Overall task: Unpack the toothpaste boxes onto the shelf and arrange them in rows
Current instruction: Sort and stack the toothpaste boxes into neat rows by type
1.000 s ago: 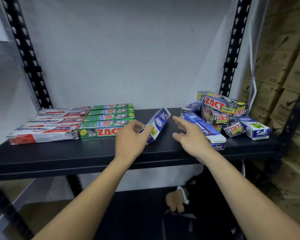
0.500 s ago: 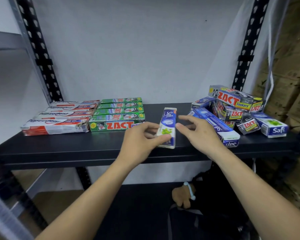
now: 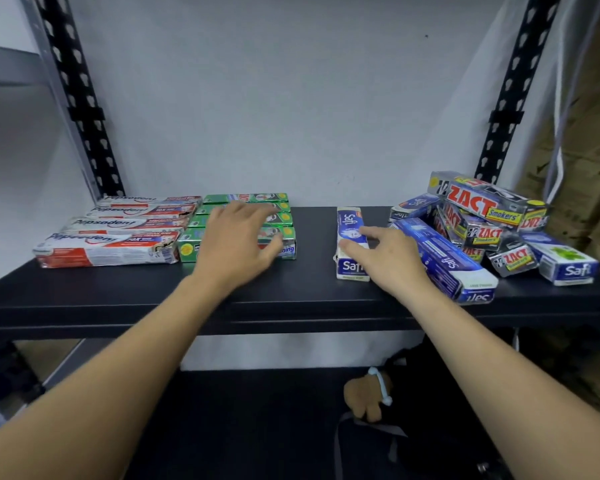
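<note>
A blue-and-white Safi box (image 3: 350, 223) lies flat in the middle of the black shelf (image 3: 291, 296), its long side running front to back. My right hand (image 3: 387, 263) is open, with thumb and forefinger resting on the box's right side. My left hand (image 3: 236, 244) hovers open over the row of green Zact boxes (image 3: 246, 199), hiding part of it. Left of those lies a row of red-and-white Pepsodent boxes (image 3: 118, 244). On the right is a loose pile of Zact Smokers boxes (image 3: 482, 209), a long blue Safi box (image 3: 440, 261) and a short Safi box (image 3: 565, 266).
Black perforated uprights stand at the back left (image 3: 80, 109) and back right (image 3: 510, 109) against a white wall. Cardboard cartons (image 3: 596, 133) are stacked beyond the right upright. On the lower shelf sit a black bag and a brown soft toy (image 3: 364, 396).
The Safi box went from tilted in my left hand to lying flat on the shelf. My left hand let go and moved left over the green boxes; my right hand now touches the box.
</note>
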The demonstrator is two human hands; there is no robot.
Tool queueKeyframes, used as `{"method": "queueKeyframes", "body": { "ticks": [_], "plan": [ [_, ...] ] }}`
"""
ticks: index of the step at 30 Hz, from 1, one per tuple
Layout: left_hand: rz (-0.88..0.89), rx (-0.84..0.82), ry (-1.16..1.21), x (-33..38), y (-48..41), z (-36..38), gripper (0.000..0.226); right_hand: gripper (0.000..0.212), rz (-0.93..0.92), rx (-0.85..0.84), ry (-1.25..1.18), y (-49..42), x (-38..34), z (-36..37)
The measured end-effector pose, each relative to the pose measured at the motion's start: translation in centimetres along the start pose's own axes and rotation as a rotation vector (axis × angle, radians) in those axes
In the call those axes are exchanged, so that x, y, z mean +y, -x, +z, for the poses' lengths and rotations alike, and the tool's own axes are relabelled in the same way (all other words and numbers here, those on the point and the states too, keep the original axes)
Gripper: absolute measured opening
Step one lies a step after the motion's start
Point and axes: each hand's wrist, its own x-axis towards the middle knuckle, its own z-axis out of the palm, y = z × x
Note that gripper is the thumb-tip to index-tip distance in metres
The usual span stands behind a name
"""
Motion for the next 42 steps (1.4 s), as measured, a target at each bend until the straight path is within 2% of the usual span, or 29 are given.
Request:
{"method": "queueKeyframes", "body": {
  "ticks": [2,7,14,19,25,29,32,42],
  "plan": [
    [-0.039,-0.027,-0.049,-1.7,-0.1,0.5,0.056,0.057,0.015,-0.009,-0.007,-1.4,0.0,0.8],
    [-0.136,-0.079,0.041,-2.7,0.1,1.8,0.072,0.049,0.006,0.058,0.053,-4.9,0.1,2.6],
    [-0.138,-0.063,0.062,-3.2,-0.1,2.2,0.07,0.058,-0.004,-0.028,0.338,-6.5,-1.1,4.8],
    [-0.136,-0.053,0.06,-3.4,0.0,2.5,0.069,0.05,-0.009,0.024,0.254,-8.6,0.7,3.8],
    [-0.143,-0.076,0.033,-3.3,0.0,2.4,0.067,0.049,-0.19,0.007,0.683,-10.2,1.4,4.1],
    [-0.14,-0.075,0.041,-3.1,0.0,2.2,0.067,0.046,-0.208,0.042,0.838,-11.6,1.3,4.4],
    [-0.139,-0.076,0.046,-2.9,0.1,2.0,0.067,0.042,-0.202,0.063,0.849,-12.4,1.2,4.7],
    [-0.152,-0.08,0.033,-2.8,-0.2,2.2,0.067,0.034,-0.124,0.025,0.612,-16.0,1.9,7.6]
  ]
}}
